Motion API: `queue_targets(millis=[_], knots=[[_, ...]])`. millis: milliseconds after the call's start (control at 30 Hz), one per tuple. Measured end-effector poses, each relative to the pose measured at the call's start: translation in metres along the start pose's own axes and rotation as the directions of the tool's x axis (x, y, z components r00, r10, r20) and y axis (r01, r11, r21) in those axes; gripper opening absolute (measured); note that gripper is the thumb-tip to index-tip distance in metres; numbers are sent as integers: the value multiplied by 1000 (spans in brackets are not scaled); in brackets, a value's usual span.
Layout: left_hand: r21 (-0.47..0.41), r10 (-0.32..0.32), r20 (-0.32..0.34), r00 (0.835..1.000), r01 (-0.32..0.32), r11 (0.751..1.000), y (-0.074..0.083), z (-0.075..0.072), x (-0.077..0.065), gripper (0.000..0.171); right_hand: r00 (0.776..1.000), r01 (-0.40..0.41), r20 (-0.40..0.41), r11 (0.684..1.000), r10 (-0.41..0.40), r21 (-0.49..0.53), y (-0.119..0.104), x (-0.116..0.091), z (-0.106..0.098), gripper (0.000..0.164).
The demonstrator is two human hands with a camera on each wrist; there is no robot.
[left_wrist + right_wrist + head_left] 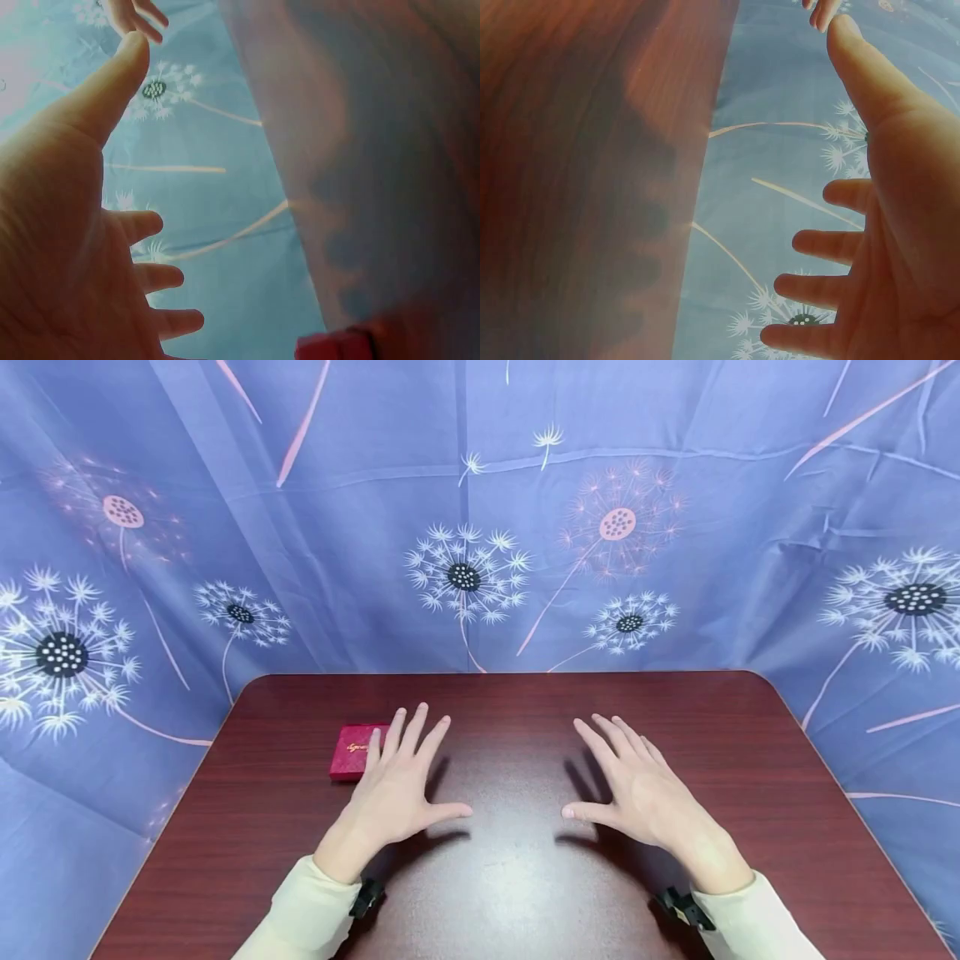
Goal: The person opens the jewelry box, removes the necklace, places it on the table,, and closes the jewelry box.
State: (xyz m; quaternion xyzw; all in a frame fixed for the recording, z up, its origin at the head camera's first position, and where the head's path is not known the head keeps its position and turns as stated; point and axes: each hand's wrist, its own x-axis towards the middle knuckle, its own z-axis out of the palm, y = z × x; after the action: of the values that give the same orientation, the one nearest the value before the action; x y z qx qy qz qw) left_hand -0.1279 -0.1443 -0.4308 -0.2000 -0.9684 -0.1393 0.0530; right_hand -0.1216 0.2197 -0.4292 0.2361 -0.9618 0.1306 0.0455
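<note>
Lettering (pixel 357 747) (gold) is showing only in the head view, on the box (pixel 351 760), which is lying on the table (pixel 510 710), partly behind the left hand (pixel 392 793); the left wrist view is catching just a red corner. The right hand (pixel 647 792) is hovering opposite. Fingers (pixel 597 745) are standing apart on both, palms (pixel 52 247) showing only in the wrist views.

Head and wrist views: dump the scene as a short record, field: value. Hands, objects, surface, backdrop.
left hand: left hand, fingers spread, over the table, holds nothing
right hand: right hand, fingers spread, thumb toward the other hand, holds nothing
object: red box, gold lettering on top, partly hidden by left fingers in the head view
surface: dark reddish-brown table, wood grain, rounded far corners
backdrop: blue cloth with dandelion print
sleeves: pale sleeves on both arms
</note>
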Motion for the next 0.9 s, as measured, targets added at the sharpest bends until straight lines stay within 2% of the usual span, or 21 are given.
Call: queue_targets(millis=[400, 667, 900], knots=[[15, -53, 29, 998, 52, 999, -39, -16, 0, 134, 993, 88, -83, 996, -88, -10, -2, 4, -3, 114], [17, -102, 46, 994, 101, 995, -64, -18, -3, 136, 987, 127, -101, 992, -128, -16, -5, 7, -2, 109], [-10, -124, 73, 990, 125, 992, -84, -18, -6, 132, 983, 148, -102, 989, -150, -28, -7, 11, 1, 105]])
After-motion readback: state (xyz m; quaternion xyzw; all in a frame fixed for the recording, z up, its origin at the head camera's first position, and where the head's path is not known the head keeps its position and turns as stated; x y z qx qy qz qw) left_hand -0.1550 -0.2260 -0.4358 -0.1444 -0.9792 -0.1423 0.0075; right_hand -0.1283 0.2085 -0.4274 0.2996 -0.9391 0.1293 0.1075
